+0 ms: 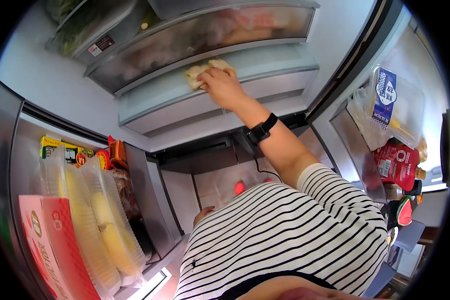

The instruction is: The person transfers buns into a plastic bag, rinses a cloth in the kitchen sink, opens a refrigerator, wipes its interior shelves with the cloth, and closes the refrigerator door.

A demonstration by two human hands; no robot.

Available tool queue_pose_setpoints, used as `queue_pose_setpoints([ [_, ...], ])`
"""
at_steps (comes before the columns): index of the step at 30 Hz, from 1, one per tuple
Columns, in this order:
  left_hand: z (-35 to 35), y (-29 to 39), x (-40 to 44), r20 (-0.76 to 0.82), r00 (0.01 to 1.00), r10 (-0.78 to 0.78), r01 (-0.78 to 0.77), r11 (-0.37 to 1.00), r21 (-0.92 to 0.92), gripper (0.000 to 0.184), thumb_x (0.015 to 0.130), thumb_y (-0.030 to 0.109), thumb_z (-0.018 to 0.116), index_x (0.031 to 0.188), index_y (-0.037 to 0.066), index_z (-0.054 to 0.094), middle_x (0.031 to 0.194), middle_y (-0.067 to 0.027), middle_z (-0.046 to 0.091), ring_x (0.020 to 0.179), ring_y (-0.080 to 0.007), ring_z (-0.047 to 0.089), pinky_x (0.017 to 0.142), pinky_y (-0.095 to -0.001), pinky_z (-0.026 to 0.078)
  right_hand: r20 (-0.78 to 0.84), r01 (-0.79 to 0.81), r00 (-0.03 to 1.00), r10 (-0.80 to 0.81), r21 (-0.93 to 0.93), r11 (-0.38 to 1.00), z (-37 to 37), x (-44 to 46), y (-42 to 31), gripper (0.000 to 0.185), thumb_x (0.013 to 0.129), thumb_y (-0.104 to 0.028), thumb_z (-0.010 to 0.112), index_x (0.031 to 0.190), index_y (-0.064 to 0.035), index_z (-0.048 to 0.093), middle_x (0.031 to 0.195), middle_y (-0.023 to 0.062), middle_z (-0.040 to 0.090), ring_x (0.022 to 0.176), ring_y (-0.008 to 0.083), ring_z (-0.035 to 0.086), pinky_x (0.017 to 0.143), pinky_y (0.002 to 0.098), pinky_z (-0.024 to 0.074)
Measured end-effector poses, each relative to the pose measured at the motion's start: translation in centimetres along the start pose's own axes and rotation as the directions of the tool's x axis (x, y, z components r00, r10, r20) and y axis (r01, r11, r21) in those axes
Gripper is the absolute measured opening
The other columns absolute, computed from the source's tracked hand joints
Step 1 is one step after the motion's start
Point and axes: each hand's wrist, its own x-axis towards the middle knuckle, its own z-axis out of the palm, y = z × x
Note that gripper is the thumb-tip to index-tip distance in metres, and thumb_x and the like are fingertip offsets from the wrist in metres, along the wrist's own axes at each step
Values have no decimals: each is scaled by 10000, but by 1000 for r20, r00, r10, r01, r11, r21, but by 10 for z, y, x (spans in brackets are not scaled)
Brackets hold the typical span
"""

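Note:
My right hand, with a black band on the wrist, presses a crumpled pale-yellow cloth onto the glass shelf inside the fridge. Its fingers are bent over the cloth, which shows past them on the far side and to the left. Just behind the cloth is a clear-fronted drawer with blurred food in it. Low beside my striped shirt, only a small part of my left hand shows; most of its fingers are hidden.
The left door holds a pink box, clear plastic packs of yellow food and a yellow-green carton. In the right door are a clear container and a red pouch. Another bin sits at upper left.

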Motion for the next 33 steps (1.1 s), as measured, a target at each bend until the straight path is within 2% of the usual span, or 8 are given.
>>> queue_pose_setpoints([
  [2,2,-2,-1,14,1000,-5,5,1000,13,415,878,236,629,1261,82,583,1079,-118,670,1017,-211,642,893,-290,488,140,-108,986,87,147,983,3,8,37,176,872,-141,595,1042,-147,641,963,144,649,959,349,617,849,439,487],
  [8,3,-2,-13,8,998,-56,55,992,117,413,878,240,629,1260,90,586,1078,-114,670,1014,-208,643,892,-291,488,-73,-542,835,545,-272,795,-65,-22,148,229,882,-168,562,1087,-221,647,991,105,681,960,326,644,821,454,507],
  [12,12,-33,-21,-98,994,43,-38,998,49,381,886,256,619,1245,129,602,1059,-100,684,985,-206,662,875,-304,503,-261,-564,824,502,-454,690,-109,-59,132,275,870,-129,547,1113,-206,651,1026,88,668,1001,328,616,855,477,464],
  [14,29,-79,-12,-231,973,5,-34,992,-124,347,895,261,606,1223,149,619,1031,-89,698,953,-206,677,856,-323,517,-436,-389,872,223,-340,856,-114,-101,148,276,844,-72,566,1098,-147,647,1029,122,655,1003,352,594,892,470,439],
  [18,49,-41,-60,-181,971,-158,166,985,34,328,893,239,596,1206,147,626,1008,-100,706,946,-248,679,842,-341,528,-592,-618,705,390,-242,748,-89,-200,135,306,831,21,570,1116,-82,614,1105,155,610,1079,376,529,915,464,412],
  [22,54,10,-109,-86,977,-196,207,967,150,324,892,225,585,1193,116,634,1026,-121,705,967,-275,677,841,-356,532,-160,-758,628,761,-348,552,-38,-262,162,310,917,-72,538,1219,-140,552,1324,99,523,1235,330,461,977,514,394],
  [30,76,-15,-156,-210,940,-268,259,964,-66,388,861,260,673,1207,92,623,1032,-112,707,990,-241,681,873,-332,529,21,-487,829,559,-464,740,77,-201,53,413,813,-29,540,1218,-102,553,1314,116,519,1279,323,437,944,525,394],
  [33,79,-43,-153,-300,903,-307,263,948,-178,324,893,187,632,1198,79,628,1051,-121,702,989,-239,681,875,-333,527,189,-389,879,439,-250,887,128,-177,-12,443,789,-47,552,1229,-97,545,1300,137,516,1270,335,426,948,531,376],
])
